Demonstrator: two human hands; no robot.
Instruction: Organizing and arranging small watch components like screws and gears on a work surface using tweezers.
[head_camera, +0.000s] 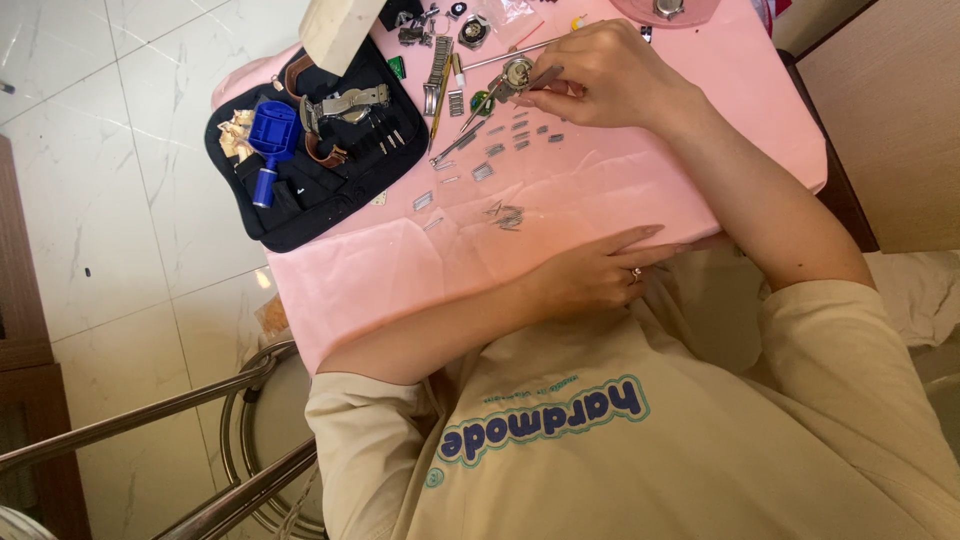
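Right hand (610, 75) pinched shut on slim tweezers (545, 77), tips touching a small round watch case (517, 72) just ahead of the fingers on the pink cloth (420, 260). Loose metal band links (520, 130) scattered just below that grip. Left hand (590, 275) lying flat and open, holding nothing, well back from the pinch. Black tool pouch (300, 190) with blue tool (270, 135) far off to the side.

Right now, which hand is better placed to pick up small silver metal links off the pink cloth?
Right. The right hand holds metal tweezers beside the small silver links; the left hand lies flat at the near edge of the pink cloth.
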